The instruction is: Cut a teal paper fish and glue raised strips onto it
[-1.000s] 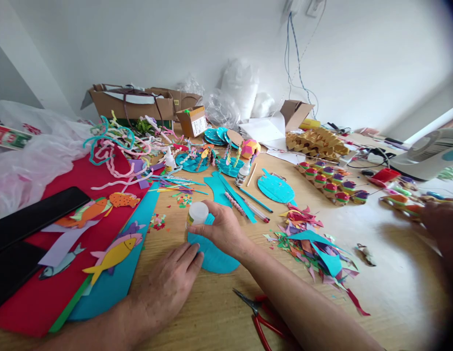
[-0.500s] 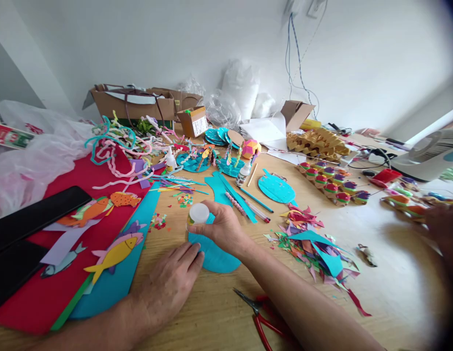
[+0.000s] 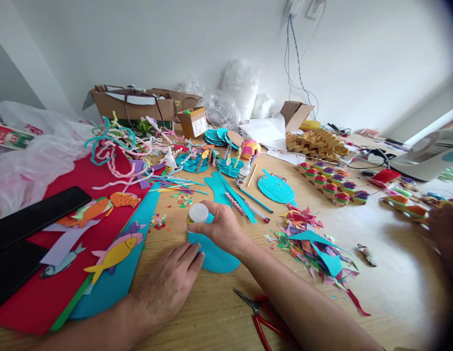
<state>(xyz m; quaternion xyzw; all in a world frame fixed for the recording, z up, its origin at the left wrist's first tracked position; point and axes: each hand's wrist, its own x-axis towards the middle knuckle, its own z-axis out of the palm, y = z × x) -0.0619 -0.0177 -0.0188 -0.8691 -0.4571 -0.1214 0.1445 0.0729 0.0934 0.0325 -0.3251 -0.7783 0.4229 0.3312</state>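
1. While the right hand (image 3: 222, 225) pinches the small lidded container (image 3: 198, 214) between thumb and curled fingers, the left hand (image 3: 171, 273) lies low with its fingers side by side, their tips on the left edge of the blue disc (image 3: 219, 257)
2. The container is at the disc's far left edge, lid towards the camera; its base is hidden, so whether it touches the disc cannot be told
3. The step in hand looks like placing or pressing the container against the disc, with the left hand steadying; a next move from here calls for a light, even grip and a disc kept from sliding
4. Nearest the forearms, the pliers (image 3: 254, 307) lie on the wooden tabletop (image 3: 207, 317), partly under the right arm
5. Beyond the container are tiny paper bits (image 3: 158, 223) and a white glue bottle (image 3: 243, 175)
6. Farther out, a yellow paper fish (image 3: 120, 253) lies to the left, and a heap of coloured paper scraps (image 3: 330, 261) and painted egg-carton cups (image 3: 332, 184) to the right
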